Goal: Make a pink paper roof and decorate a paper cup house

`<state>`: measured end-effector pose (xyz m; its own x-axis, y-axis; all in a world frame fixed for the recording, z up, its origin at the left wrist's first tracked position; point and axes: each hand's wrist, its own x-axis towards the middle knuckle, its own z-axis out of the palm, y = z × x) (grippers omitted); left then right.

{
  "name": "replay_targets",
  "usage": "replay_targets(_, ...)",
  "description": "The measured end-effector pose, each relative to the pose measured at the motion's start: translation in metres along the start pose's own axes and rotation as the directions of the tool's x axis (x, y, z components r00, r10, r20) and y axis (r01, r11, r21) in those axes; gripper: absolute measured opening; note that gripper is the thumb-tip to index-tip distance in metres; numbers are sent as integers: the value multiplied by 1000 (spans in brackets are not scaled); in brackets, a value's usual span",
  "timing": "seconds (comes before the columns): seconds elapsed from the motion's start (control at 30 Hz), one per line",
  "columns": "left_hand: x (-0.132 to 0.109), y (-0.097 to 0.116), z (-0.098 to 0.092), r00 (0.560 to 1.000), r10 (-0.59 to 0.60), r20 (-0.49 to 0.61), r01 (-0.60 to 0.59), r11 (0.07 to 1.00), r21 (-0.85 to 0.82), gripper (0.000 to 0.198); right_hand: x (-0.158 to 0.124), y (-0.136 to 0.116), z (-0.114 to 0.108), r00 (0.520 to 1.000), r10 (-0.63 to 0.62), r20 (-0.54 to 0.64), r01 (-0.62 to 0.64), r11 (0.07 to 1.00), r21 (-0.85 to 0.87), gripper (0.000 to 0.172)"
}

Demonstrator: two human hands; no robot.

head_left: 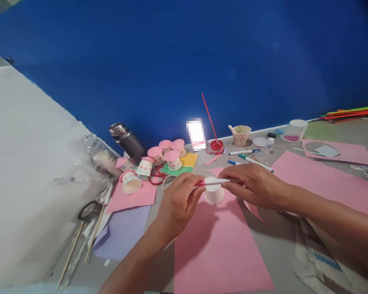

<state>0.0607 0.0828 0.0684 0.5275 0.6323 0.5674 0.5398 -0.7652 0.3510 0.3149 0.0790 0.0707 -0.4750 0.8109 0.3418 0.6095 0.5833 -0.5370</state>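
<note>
My left hand (180, 196) pinches the pink end of a white marker pen (214, 182). At its other end, my right hand (254, 185) has its fingers closed round the pen, which lies level between both hands. Just below the pen a white paper cup (214, 196) stands upside down on a long pink sheet of paper (214, 249); the pen hides part of its top. Whether the pen's cap is on or off cannot be made out.
Left are paper cups with pink discs (172, 156), red scissors (157, 178), a dark thermos (129, 143) and black tape (90, 210). Behind stand a red pot (216, 146) with a stick and a patterned cup (241, 135). A cloth (319, 257) lies right.
</note>
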Motion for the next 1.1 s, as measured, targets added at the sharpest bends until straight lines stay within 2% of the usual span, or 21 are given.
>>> replay_targets(0.07,1,3,1,1000,4,-8,-4,1000,-4,14,-3,-2,-1,997,46,-61,-38,992,123,26)
replay_targets(0.13,3,6,3,1000,-17,-3,17,999,-31,13,-6,-4,-5,983,152,-103,-113,943,313,22)
replay_targets(0.2,5,11,4,998,-52,38,55,995,-79,12,-10,-5,-7,963,255,-88,-174,836,521,20)
replay_targets(0.3,9,19,5,992,-96,88,106,986,-126,12,-15,-3,0,955,297,-15,-186,637,748,28)
replay_targets(0.37,11,22,7,990,-94,101,106,987,-122,14,-18,-3,11,946,324,-17,-170,538,826,32)
replay_targets(0.5,16,22,12,991,-71,115,83,991,-109,18,-21,-9,34,896,444,-23,-156,364,918,31)
replay_targets(0.57,18,18,10,986,-88,142,106,986,-126,22,-22,-7,35,893,450,6,-175,335,926,27)
replay_targets(0.63,19,9,1,975,-158,157,179,975,-131,25,-21,4,24,869,494,-12,-164,312,936,22)
replay_targets(0.67,18,3,-5,965,-220,143,238,963,-124,25,-21,13,14,842,538,-43,-142,298,944,20)
replay_targets(0.7,16,-5,-12,946,-318,66,323,941,-102,26,-20,23,3,785,609,-115,-67,267,961,21)
replay_targets(0.77,11,-21,-25,848,-524,-84,518,851,-87,27,-18,43,-19,720,661,-210,39,264,964,22)
replay_targets(0.83,8,-35,-29,780,-611,-134,600,791,-115,27,-16,57,-31,698,669,-255,138,223,965,21)
replay_targets(0.87,8,-40,-27,774,-623,-112,606,780,-153,28,-15,59,-32,717,661,-224,135,184,974,24)
replay_targets(0.93,15,-47,-16,809,-587,-43,572,802,-174,31,-14,59,-25,769,627,-126,64,120,991,33)
replay_targets(1.0,26,-52,2,855,-517,31,517,848,-116,32,-13,56,-14,794,604,-71,25,85,996,40)
replay_targets(1.1,44,-64,27,878,-471,85,476,878,-55,31,-15,58,-3,774,633,-33,6,44,999,42)
